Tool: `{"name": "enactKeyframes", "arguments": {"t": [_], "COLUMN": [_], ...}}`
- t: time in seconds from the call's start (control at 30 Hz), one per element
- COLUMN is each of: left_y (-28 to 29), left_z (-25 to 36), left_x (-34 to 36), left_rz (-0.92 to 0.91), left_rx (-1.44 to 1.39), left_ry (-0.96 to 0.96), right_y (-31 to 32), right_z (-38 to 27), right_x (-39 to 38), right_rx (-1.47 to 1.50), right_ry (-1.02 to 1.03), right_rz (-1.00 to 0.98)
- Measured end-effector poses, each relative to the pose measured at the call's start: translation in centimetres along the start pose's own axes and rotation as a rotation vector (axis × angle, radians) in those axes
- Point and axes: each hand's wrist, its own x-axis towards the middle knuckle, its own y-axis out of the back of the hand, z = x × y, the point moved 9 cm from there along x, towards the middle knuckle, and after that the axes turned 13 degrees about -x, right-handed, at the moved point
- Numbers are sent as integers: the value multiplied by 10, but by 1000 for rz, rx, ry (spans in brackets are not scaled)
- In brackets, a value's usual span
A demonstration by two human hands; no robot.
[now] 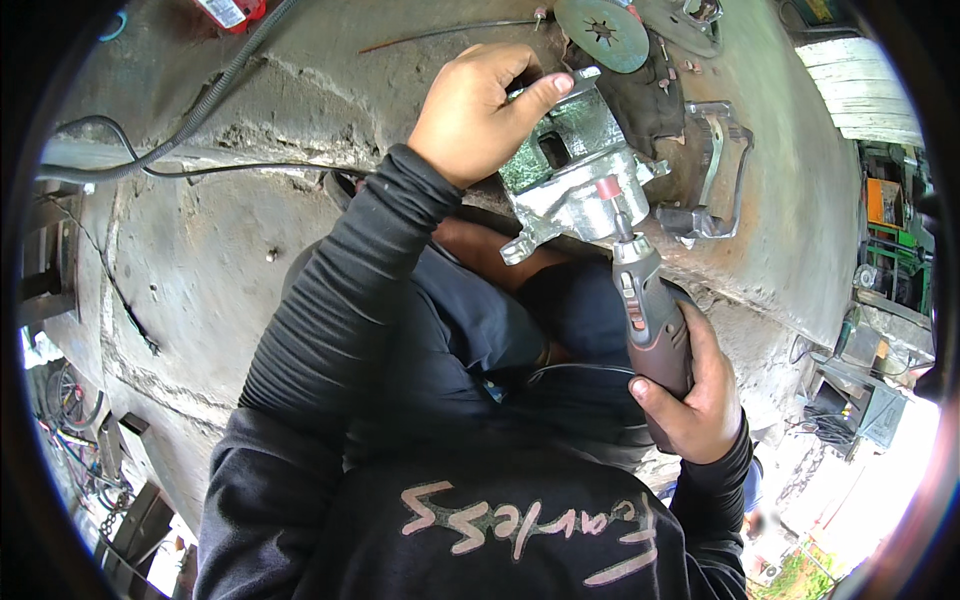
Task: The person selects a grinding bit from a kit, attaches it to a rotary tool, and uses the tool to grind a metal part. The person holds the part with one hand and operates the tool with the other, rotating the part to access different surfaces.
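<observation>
My left hand [478, 115], fingers curled, grips the upper end of a shiny silver cast metal housing [590, 195], shaped like a brake caliper, with a slot in its middle. My right hand [690, 400] is wrapped around a dark rotary tool [648, 310], held upright below the housing. The tool's small red cylindrical bit [608, 190] is over the housing's lower right part; I cannot tell whether it touches the metal. Black sleeves cover both forearms, and my legs show beneath.
A green slotted disc [600, 30], small loose parts and a metal bracket [740, 170] lie on the worn ground ahead. Hose and cable [215, 100] run at upper left. A red item [240, 12] sits at the top. Clutter, including a bicycle wheel [70, 400], lines both sides.
</observation>
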Motion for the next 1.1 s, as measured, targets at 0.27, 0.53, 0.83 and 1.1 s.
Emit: {"name": "enactKeyframes", "arguments": {"t": [0.27,0.53,0.83,1.1], "left_y": [-10,-3,-2,2], "left_z": [-19,-6,-10,-3], "left_x": [-6,-4,-7,-10], "left_rz": [44,181,244,309], "left_rx": [-378,-258,-242,-134], "left_ry": [180,134,138,64], "right_y": [4,5,-2,-10], "right_z": [4,1,-4,-10], "right_x": [-3,1,0,3], "right_rx": [-293,-300,-315,-346], "right_ry": [13,17,50,93], "right_rz": [9,44,51,36]}}
